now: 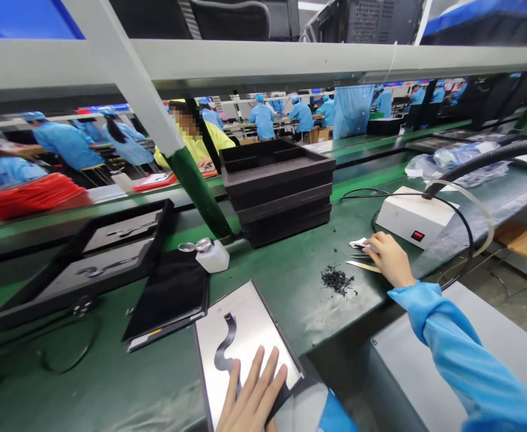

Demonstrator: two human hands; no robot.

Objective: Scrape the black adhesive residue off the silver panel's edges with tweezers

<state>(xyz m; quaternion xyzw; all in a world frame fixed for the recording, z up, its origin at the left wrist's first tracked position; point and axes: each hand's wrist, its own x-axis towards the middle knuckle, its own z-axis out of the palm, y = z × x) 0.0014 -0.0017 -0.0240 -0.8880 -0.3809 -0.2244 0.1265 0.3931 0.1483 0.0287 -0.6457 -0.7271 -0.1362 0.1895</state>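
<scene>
My left hand (pixel 254 396) lies flat with fingers spread on the silvery back of a thin display panel (pixel 254 306). A grey, wavy flex cable (pixel 226 345) runs over that panel and passes under my fingers. Over at the right, my right hand (pixel 390 259) is pinched, its fingertips at a small crumpled white wipe (pixel 358 243). What sits between those fingertips is too small to make out. Metal tweezers (pixel 358 256) and a pale flat blade-like strip (pixel 362 265) lie just under this hand. A pile of black scraps (pixel 336 280) is to their left.
A black-faced panel (pixel 168 294) and a white dispenser bottle (pixel 213 257) with its lid up stand left. Black trays (pixel 276 192) are stacked behind; another tray (pixel 105 252) holds panels. A white box (pixel 416 216) with hoses is at right. Co-workers sit beyond the green bench (pixel 290 258).
</scene>
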